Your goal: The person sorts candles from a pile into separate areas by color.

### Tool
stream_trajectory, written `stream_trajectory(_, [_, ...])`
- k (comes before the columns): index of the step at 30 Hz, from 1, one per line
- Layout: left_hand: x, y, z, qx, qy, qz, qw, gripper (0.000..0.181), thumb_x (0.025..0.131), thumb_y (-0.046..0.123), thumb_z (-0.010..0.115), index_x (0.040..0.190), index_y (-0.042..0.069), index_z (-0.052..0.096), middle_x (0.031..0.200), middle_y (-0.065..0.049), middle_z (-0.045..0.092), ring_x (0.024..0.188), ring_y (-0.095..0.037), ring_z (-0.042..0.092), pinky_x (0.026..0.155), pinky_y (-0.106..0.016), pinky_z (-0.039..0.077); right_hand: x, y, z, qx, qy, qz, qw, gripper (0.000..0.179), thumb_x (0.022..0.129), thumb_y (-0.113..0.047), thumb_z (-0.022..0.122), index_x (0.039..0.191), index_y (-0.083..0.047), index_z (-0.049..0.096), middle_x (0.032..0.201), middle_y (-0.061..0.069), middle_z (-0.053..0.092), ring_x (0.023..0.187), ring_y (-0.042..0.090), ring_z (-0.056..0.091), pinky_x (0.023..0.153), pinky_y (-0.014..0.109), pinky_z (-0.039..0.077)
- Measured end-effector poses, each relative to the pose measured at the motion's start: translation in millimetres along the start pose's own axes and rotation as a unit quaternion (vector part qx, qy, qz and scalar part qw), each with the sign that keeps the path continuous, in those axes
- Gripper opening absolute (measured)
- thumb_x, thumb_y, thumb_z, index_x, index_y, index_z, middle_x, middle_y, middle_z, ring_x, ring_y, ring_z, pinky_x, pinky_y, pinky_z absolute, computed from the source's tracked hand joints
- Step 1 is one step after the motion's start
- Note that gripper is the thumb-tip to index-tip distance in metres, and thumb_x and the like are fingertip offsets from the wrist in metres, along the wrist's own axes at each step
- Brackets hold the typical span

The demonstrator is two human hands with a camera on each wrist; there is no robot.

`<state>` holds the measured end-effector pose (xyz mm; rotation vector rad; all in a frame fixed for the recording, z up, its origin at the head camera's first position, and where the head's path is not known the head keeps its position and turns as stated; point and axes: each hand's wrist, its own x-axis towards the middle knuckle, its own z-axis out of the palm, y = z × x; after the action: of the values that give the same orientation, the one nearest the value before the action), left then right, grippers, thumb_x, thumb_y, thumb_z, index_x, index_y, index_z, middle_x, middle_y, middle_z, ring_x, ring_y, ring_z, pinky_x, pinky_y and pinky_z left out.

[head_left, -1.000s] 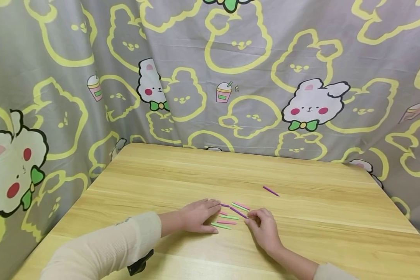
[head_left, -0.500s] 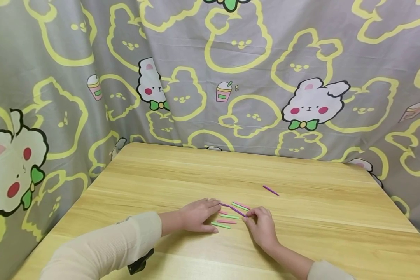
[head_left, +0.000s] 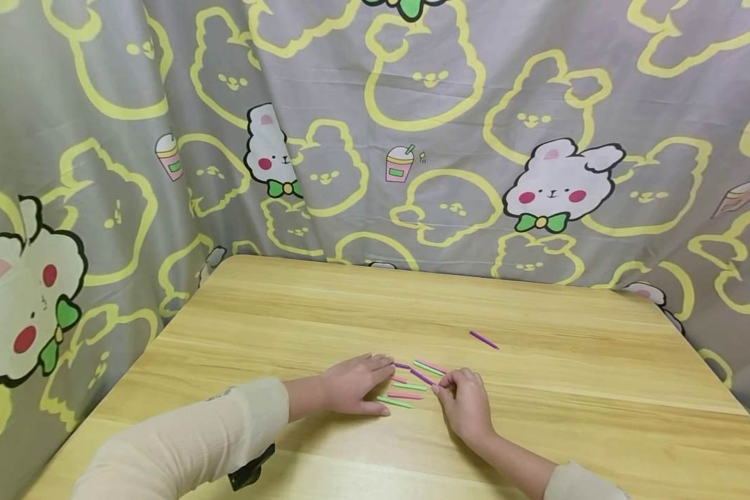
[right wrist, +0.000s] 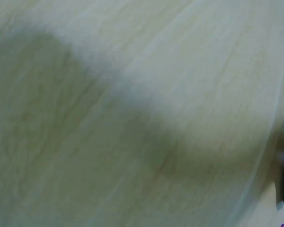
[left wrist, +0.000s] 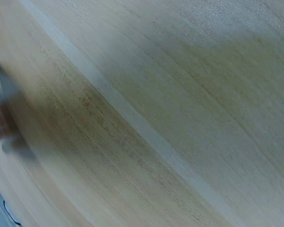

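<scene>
In the head view my right hand (head_left: 465, 406) pinches the near end of a thin purple stick (head_left: 421, 376) between thumb and fingertips. The stick's far end lies close to a second purple stick (head_left: 402, 366), partly under the fingertips of my left hand (head_left: 356, 385). That hand rests flat on the table, fingers straight, thumb stretched below the group. Between the hands lie a pink stick (head_left: 405, 396), green sticks (head_left: 409, 387) and a partly covered pink one. Beyond the held stick, a green stick (head_left: 430, 369) and a pink one lie side by side. The wrist views show only slivers of the hands.
Another purple stick (head_left: 484, 339) lies apart, farther back on the right. The wood-grain table (head_left: 275, 305) meets a patterned grey curtain (head_left: 344, 104) at its back and left. A black object (head_left: 252, 469) shows below the left sleeve.
My right hand has shifted slightly left and back along the purple stick, covering more of its near end. The left hand has stayed in place.
</scene>
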<state>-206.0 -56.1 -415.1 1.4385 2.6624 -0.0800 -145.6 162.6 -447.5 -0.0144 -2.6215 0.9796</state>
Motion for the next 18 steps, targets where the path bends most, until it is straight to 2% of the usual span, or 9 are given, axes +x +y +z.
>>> stream_trajectory(18, [-0.2,0.5,-1.3,0.002,-0.003,0.001,1.0000,0.073,0.090,0.057,0.045,0.140,0.004,0.038,0.148,-0.012,0.036,0.138,-0.025,0.033,0.114,-0.038,0.028,-0.3,3.7,-3.4,-0.026,-0.006,-0.040,0.9988,0.013,0.081,-0.006,0.069,0.071,-0.005,0.060,0.071,0.000,0.054,0.073,0.012,0.044,0.060,0.025,0.039])
